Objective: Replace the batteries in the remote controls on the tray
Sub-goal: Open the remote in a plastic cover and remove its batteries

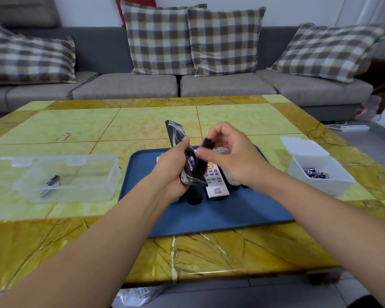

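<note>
Head view, black remote [176, 134]: your left hand [171, 172] is wrapped round its lower half, lifted above the blue tray [231, 210], back side towards you. It wears a clear plastic sleeve, so expect a slippery surface; keep your palm firm along its long edges.
Head view, battery bay: it lies open, and purple-labelled batteries [191, 163] show inside it beside your thumb. They are small, smooth and light, and I judge they will roll if tipped out.
Head view, battery cover [207, 147]: your right hand [229, 158] pinches this thin black piece between thumb and curled fingers, right beside the bay. It is light, stiff plastic with small tabs that could snap; hold it by its sides.
Head view, white remote [216, 183]: it lies face up on the tray, under your hands; a dark remote [195, 196] lies just left of it.
Head view, clear box [69, 176]: on your left, holding a few batteries.
Head view, white bin [320, 172]: on your right, with a heap of blue batteries [316, 173].
Head view, step: whether the cover is coming off or going on, you cannot tell.
</note>
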### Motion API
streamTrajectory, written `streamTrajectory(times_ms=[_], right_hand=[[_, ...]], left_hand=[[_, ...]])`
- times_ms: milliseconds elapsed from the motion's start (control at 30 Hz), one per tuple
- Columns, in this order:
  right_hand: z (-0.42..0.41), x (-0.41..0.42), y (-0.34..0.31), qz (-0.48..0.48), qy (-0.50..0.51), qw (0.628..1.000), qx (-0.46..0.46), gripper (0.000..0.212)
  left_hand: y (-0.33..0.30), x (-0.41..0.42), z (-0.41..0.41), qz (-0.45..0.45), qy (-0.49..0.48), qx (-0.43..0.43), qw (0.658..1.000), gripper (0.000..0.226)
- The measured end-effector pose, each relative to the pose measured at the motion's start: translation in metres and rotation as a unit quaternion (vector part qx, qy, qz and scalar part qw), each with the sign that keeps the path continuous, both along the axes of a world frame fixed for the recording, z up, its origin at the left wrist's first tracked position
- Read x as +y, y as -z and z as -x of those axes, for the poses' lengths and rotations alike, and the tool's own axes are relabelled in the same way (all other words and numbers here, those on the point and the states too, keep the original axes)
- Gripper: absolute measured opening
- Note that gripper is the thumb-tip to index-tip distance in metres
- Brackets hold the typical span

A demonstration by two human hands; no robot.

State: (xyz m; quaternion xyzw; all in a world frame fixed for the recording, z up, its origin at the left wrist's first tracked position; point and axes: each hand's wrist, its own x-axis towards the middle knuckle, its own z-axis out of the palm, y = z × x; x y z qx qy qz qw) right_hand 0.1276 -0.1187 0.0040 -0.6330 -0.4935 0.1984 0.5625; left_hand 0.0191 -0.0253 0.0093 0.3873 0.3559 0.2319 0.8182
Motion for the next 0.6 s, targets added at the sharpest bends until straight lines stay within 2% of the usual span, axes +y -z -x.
streamTrajectory(times_ms=[67,133,233,367,400,433,467,500,533,567,600], right_hand=[[-0.010,0.002,-0.003,-0.044,0.058,0.986,0.153,0.020],[-0.027,0.001,-0.003,-0.043,0.137,0.947,0.287,0.015],[-0.055,-0.003,0.008,0.053,0.216,0.925,0.308,0.009],[-0.060,-0.008,0.022,0.128,0.184,0.932,0.285,0.010],[-0.057,-0.008,0.023,0.145,0.172,0.940,0.256,0.010],[-0.056,-0.008,0.024,0.166,0.177,0.953,0.182,0.011],[-0.056,-0.007,0.024,0.187,0.203,0.960,0.045,0.014],[-0.054,-0.007,0.022,0.182,0.240,0.947,-0.111,0.015],[-0.050,-0.007,0.017,0.133,0.267,0.926,-0.230,0.016],[-0.042,-0.007,0.010,0.058,0.272,0.917,-0.285,0.018],[-0.032,-0.007,0.001,-0.017,0.255,0.922,-0.291,0.019]], left_hand=[[-0.002,0.004,0.002,0.012,-0.012,-0.003,1.000,0.031],[-0.002,0.007,0.005,0.025,-0.010,-0.008,1.000,0.031],[-0.004,0.009,0.010,0.020,0.010,-0.013,1.000,0.032],[-0.007,0.008,0.014,-0.001,0.037,-0.018,0.999,0.036],[-0.006,0.008,0.013,-0.007,0.044,-0.018,0.999,0.042],[-0.006,0.009,0.013,-0.012,0.053,-0.020,0.998,0.048],[-0.006,0.008,0.013,-0.019,0.063,-0.025,0.998,0.052],[-0.005,0.008,0.013,-0.028,0.070,-0.031,0.997,0.054],[-0.005,0.008,0.012,-0.036,0.071,-0.038,0.996,0.055],[-0.005,0.007,0.011,-0.045,0.068,-0.043,0.996,0.055],[-0.004,0.007,0.009,-0.053,0.062,-0.048,0.996,0.056]])
